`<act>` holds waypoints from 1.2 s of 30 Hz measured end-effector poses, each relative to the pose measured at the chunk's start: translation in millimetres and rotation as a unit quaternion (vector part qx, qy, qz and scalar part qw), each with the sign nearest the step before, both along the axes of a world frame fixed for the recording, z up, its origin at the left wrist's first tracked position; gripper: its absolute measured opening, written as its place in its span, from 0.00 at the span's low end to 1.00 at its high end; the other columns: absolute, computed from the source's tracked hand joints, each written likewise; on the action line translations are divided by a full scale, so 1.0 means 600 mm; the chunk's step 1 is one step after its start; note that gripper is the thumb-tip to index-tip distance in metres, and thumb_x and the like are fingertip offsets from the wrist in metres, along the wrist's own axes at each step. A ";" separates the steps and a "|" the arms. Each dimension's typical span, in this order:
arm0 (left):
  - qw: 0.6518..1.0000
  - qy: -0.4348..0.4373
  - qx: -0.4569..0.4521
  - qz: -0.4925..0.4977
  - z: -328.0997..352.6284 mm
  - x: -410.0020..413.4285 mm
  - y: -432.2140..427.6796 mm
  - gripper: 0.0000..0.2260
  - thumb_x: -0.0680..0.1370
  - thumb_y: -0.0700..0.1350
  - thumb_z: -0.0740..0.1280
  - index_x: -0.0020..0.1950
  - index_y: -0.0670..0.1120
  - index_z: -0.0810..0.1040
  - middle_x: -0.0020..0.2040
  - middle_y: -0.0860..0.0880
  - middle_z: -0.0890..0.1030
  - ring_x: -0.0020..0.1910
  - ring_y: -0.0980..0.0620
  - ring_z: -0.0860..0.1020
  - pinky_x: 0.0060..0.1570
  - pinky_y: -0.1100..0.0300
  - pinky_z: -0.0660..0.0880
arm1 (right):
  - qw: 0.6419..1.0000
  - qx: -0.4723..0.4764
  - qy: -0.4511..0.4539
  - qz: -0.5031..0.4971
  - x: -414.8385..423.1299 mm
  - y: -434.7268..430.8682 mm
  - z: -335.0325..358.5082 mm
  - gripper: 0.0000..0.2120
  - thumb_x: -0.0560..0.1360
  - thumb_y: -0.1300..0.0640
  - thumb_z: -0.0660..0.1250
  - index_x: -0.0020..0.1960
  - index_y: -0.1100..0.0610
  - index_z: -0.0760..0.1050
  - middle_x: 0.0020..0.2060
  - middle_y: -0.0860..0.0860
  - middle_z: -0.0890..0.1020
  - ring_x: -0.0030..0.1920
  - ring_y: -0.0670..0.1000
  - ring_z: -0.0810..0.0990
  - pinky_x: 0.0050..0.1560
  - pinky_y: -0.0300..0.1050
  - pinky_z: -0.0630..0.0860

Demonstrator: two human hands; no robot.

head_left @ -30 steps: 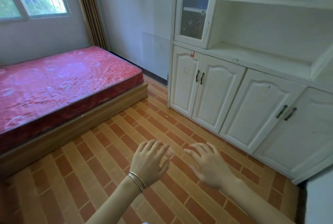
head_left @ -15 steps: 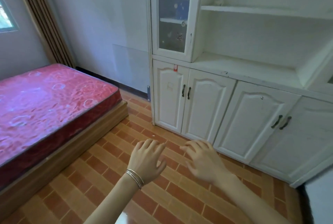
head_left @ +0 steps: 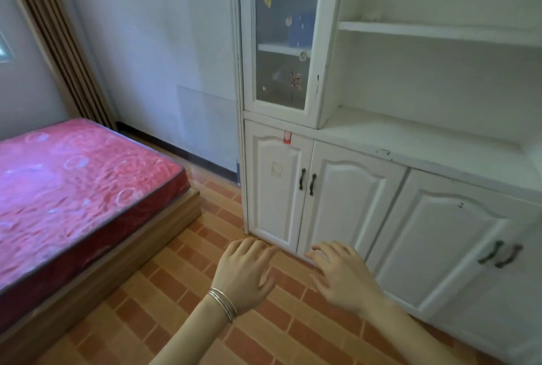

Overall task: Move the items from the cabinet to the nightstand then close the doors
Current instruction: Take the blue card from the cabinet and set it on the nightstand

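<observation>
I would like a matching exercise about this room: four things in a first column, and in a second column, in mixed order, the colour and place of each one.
Column one:
1. mattress
2. bangles
3. glass door
4. left pair of door handles

Column two:
A. dark, side by side on two white lower doors
B. silver, around a wrist
C. red, on a wooden base at the left
D. see-through, above the lower doors

Pairs: 1-C, 2-B, 3-D, 4-A.
</observation>
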State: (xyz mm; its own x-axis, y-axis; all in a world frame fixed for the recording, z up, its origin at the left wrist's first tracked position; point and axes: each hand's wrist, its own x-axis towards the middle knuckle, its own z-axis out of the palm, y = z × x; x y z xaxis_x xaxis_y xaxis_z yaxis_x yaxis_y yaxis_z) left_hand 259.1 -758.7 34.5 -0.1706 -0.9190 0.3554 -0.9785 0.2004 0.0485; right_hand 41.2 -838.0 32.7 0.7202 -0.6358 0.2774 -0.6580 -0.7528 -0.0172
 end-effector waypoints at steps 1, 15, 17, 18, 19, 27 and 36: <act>1.000 -0.001 -0.008 0.000 0.013 0.006 -0.036 0.18 0.70 0.57 0.61 0.56 0.51 0.78 0.48 0.53 0.80 0.49 0.51 0.78 0.48 0.54 0.76 | 1.000 -0.005 -0.004 0.000 0.005 -0.036 0.010 0.18 0.69 0.44 0.57 0.54 0.48 0.76 0.49 0.46 0.80 0.49 0.49 0.79 0.49 0.47 0.77; 0.997 -0.043 -0.056 0.011 0.095 0.067 -0.446 0.21 0.73 0.59 0.59 0.62 0.52 0.74 0.57 0.50 0.79 0.58 0.48 0.76 0.57 0.51 0.73 | 0.997 -0.079 -0.013 -0.022 0.058 -0.415 0.102 0.19 0.70 0.46 0.56 0.57 0.48 0.75 0.52 0.47 0.79 0.53 0.49 0.77 0.52 0.45 0.74; 0.997 -0.048 -0.055 -0.006 0.101 0.086 -0.498 0.21 0.73 0.58 0.59 0.63 0.52 0.74 0.58 0.50 0.79 0.59 0.48 0.76 0.58 0.50 0.72 | 0.996 -0.087 -0.019 -0.029 0.073 -0.457 0.107 0.18 0.69 0.47 0.56 0.55 0.49 0.75 0.51 0.47 0.79 0.52 0.49 0.77 0.51 0.44 0.74; 0.997 -0.053 -0.058 -0.017 0.106 0.096 -0.523 0.21 0.73 0.58 0.59 0.63 0.51 0.74 0.58 0.49 0.79 0.59 0.47 0.76 0.58 0.50 0.73 | 0.995 -0.089 -0.020 -0.035 0.082 -0.477 0.111 0.18 0.69 0.48 0.56 0.55 0.49 0.75 0.51 0.47 0.80 0.52 0.49 0.77 0.51 0.44 0.74; 0.996 -0.060 -0.065 -0.029 0.112 0.106 -0.549 0.21 0.73 0.58 0.58 0.63 0.51 0.74 0.58 0.49 0.79 0.58 0.47 0.76 0.58 0.49 0.73 | 0.995 -0.092 -0.022 -0.043 0.091 -0.498 0.115 0.18 0.69 0.48 0.56 0.55 0.49 0.75 0.51 0.47 0.80 0.52 0.49 0.77 0.51 0.45 0.74; 0.980 -0.088 -0.140 -0.108 0.214 0.181 -0.766 0.20 0.73 0.57 0.58 0.60 0.50 0.76 0.55 0.48 0.80 0.56 0.46 0.77 0.55 0.49 0.74 | 0.985 -0.128 -0.034 -0.109 0.165 -0.654 0.200 0.18 0.71 0.48 0.56 0.57 0.50 0.74 0.53 0.49 0.79 0.53 0.50 0.77 0.54 0.47 0.75; 0.946 -0.122 -0.253 -0.163 0.349 0.199 -0.944 0.20 0.72 0.54 0.59 0.60 0.48 0.76 0.56 0.47 0.78 0.58 0.45 0.75 0.55 0.51 0.70 | 0.970 -0.202 -0.031 -0.134 0.174 -0.783 0.312 0.18 0.71 0.49 0.56 0.58 0.50 0.74 0.53 0.50 0.78 0.53 0.52 0.76 0.49 0.46 0.73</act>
